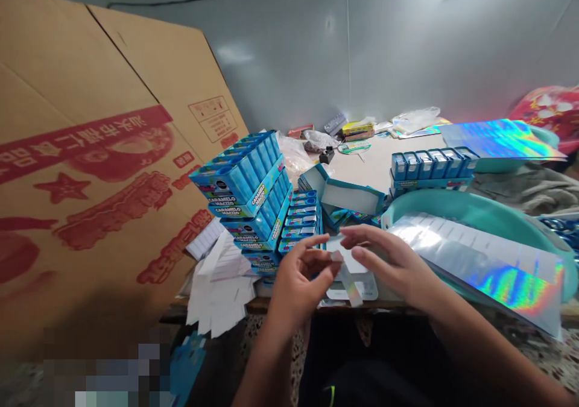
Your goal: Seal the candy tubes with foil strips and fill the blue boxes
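Between thumb and fingers, my left hand (301, 277) pinches the top of a narrow, shiny silvery strip (351, 285). The strip hangs down over a white flat item (373, 287) at the table's front edge. My right hand (400, 265) is just right of the strip, its fingers apart and nothing visible in them. Behind my left hand, small blue boxes (303, 217) lie in a row in a tray. A tall stack of blue "Caramelo Macizo" display boxes (246, 193) rises to the left.
A big cardboard carton (104, 154) fills the left side. White paper sheets (221, 286) hang over the table edge. On the right, a turquoise basin (479, 205) bears a holographic sticker sheet (506, 286). Blue boxes (432, 169) and an open tray (350, 197) are farther back.
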`<state>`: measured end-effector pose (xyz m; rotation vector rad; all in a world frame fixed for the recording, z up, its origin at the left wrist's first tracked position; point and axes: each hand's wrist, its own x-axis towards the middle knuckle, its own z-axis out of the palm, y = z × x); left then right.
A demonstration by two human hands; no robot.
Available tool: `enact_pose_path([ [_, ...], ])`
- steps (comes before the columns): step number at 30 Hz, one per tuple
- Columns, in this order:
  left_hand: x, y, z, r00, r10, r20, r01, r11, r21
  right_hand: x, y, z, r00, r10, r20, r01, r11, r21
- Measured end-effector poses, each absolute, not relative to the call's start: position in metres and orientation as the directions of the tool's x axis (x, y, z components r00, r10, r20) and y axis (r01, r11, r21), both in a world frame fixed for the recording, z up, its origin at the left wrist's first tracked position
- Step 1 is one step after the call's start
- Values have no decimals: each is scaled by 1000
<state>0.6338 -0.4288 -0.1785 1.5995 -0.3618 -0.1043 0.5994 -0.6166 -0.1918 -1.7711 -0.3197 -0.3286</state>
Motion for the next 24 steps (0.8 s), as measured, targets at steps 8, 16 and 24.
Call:
enact_pose_path([
  [8, 628, -418, -197, 888, -450, 97, -151, -87, 985, 604, -612, -180, 924, 246, 293, 373, -409, -833],
  [16, 649, -423, -171, 913, -392, 114, -80, 101, 992, 631, -600, -167, 814, -51, 579, 542, -292, -788],
  [24, 703, -454, -146, 939, -302, 164, -113, 178, 977, 705, -595, -136, 671, -463, 579, 594, -131, -794],
])
